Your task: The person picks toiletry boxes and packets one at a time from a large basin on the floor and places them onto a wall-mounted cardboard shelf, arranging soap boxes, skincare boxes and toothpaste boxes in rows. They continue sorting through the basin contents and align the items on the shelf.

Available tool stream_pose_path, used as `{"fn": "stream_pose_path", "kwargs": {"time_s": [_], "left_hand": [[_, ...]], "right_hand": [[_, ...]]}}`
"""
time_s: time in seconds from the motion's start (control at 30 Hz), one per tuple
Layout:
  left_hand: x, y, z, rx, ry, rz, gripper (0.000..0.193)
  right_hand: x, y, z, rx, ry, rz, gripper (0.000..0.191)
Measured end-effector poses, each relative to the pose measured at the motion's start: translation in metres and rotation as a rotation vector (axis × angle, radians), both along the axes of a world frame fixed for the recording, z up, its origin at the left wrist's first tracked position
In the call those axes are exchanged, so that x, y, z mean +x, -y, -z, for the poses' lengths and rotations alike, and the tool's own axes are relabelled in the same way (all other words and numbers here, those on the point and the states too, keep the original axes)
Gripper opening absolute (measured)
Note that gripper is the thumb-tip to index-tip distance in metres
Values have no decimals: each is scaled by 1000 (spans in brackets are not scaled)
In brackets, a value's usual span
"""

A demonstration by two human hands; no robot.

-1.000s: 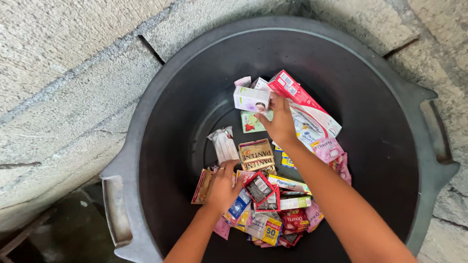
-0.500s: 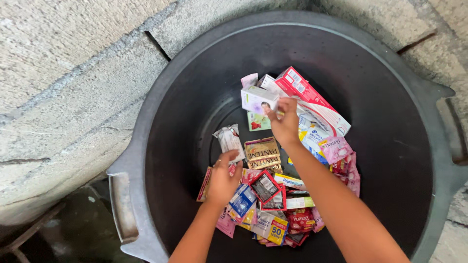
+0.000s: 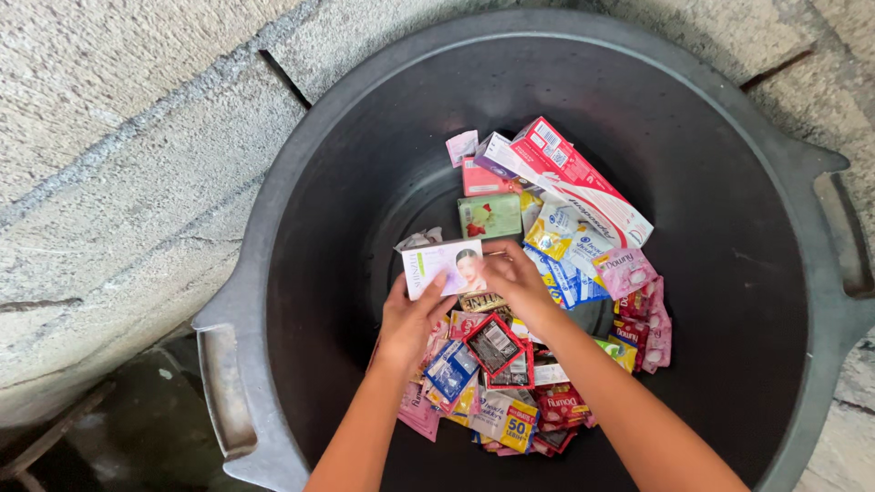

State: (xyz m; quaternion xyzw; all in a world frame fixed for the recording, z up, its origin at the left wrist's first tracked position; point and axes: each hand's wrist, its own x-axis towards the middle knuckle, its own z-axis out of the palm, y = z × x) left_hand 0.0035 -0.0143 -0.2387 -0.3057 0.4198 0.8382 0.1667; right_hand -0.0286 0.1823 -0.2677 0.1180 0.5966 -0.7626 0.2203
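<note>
Centre of frame, inside black tub [image 3: 273, 273]: left hand [image 3: 410, 319] and right hand [image 3: 515, 278] now pinch pale carton with face print [image 3: 442, 266] between them. Half second ago hands apart, right one higher on boxes, left apparently on small wrapper. Sachet pile [image 3: 510, 401] below, red-white box [image 3: 574, 178] upper right.

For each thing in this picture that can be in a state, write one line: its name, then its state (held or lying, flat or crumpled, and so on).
small white and lilac carton: held flat by both hands above the pile
left hand: gripping the carton's lower left edge
right hand: gripping the carton's right end
long red and white carton: lying slanted on the pile
green carton: lying flat
sachets: heaped loosely
black tub: upright, open
</note>
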Motion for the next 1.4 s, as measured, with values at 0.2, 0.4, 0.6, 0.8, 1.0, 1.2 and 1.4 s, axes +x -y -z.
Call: {"fn": "stream_pose_path", "kwargs": {"time_s": [0.2, 0.4, 0.6, 0.8, 1.0, 1.2, 1.4], "left_hand": [[-3, -1, -11, -136, 59, -25, 56], [-4, 3, -18, -122, 76, -57, 55], [-6, 3, -21, -125, 76, -62, 55], [-8, 5, -22, -90, 65, -90, 54], [-9, 7, -20, -73, 61, -133, 46], [-3, 11, -25, -18, 23, -139, 42], [-1, 12, -44, 17, 11, -97, 41]], "right_hand": [[-9, -8, -15, 957, -622, -162, 34], [-32, -12, -20, 1428, -914, -415, 76], [-59, -16, 11, 1595, -988, -480, 73], [-67, -11, 10, 1521, -804, -466, 80], [-59, -15, -14, 1287, -801, -384, 80], [-32, -25, -26, 668, -256, -11, 60], [-15, -44, -67, -39, 29, 289, 50]]}}
